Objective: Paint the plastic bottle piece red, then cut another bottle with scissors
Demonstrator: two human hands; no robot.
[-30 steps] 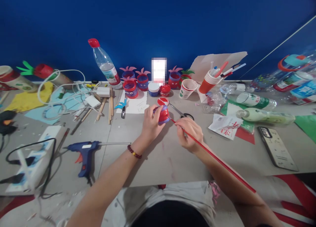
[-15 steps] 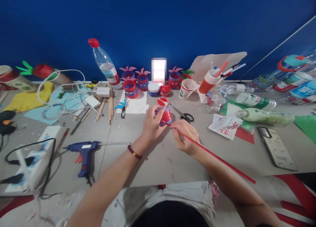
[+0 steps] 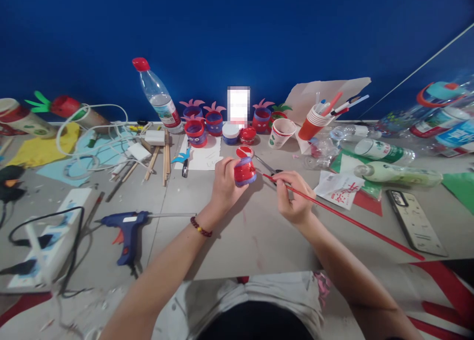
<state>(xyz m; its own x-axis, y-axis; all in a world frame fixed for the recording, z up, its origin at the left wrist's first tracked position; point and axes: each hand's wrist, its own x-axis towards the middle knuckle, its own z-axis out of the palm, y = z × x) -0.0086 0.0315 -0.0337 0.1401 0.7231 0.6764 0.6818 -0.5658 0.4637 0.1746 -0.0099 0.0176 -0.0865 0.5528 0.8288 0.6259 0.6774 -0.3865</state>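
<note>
Near edge: the gray tabletop (image 3: pixel 237 251) ends beneath both forearms; its smeared stretch between them gives the widest working room.
Side limits: a blue plastic glue gun (image 3: pixel 128 226) reaches toward the left wrist; a pale patterned phone (image 3: pixel 416 222) lies right.
Right hand (image 3: pixel 295 197): fingers pinch a long, thin red paintbrush (image 3: pixel 344 216), its back end near the phone.
Left hand (image 3: pixel 226 182): fingers wrap a small round red-and-purple cup (image 3: pixel 245 171), apparently plastic, in front of the person.
Brush tip: just beside the cup; contact too small to tell.
Coat: glossy red covers the visible middle, purple shows at both rims; seemingly partway, hidden side unknown.
Beyond: black-handled metal scissors (image 3: pixel 262 163) limit forward room.
Back row: red-and-purple cups with pink leaf crowns (image 3: pixel 196 133) have eyes; the held one shows neither.
</note>
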